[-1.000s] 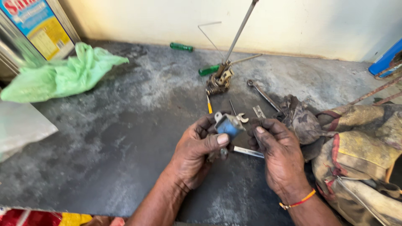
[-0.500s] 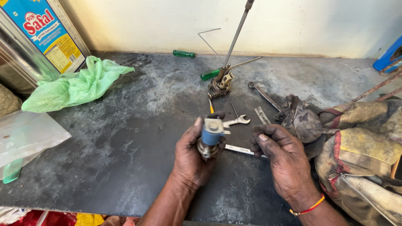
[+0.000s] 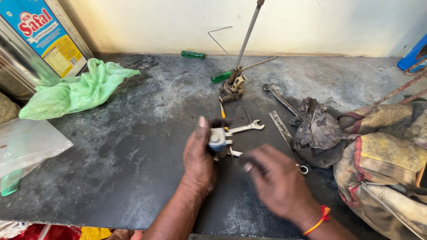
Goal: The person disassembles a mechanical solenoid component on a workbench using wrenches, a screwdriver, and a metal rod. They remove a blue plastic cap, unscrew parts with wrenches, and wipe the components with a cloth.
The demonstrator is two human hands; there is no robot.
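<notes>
At about 10 o'clock a large metal tin [image 3: 33,44] with a blue and yellow label stands on the dark tabletop [image 3: 120,160]; its top is out of frame, so what it holds cannot be told. Just beside it, toward 9 o'clock, a crumpled green plastic bag [image 3: 73,91] lies slack, and below that, at 8 o'clock, a clear plastic bag [image 3: 26,144] lies at the table's edge; the contents of either cannot be told.

Near the centre, the left hand [image 3: 199,158] is clamped on a small blue-and-metal part [image 3: 218,138], thumb up one side and fingers wrapped round the other, holding it upright just above the tabletop. Just behind it, at 12 o'clock, lie a yellow-handled screwdriver [image 3: 222,110] and an open-ended spanner [image 3: 246,128], and farther back a small metal assembly [image 3: 232,86] with a long rod [image 3: 247,33] leaning up from it. Two green-handled screwdrivers [image 3: 193,54] lie near the wall.

The right hand [image 3: 275,182], at 5 o'clock, is blurred; it hovers just beside the part with fingers loosely spread, holding nothing visible. A red-orange thread band [image 3: 318,218] circles its wrist.

At 3 o'clock lie a ring spanner [image 3: 280,98], a flat steel strip [image 3: 280,126] and a grimy grey rag [image 3: 318,133]. A worn canvas bag [image 3: 387,155] slumps at the right edge, its inside hidden.
</notes>
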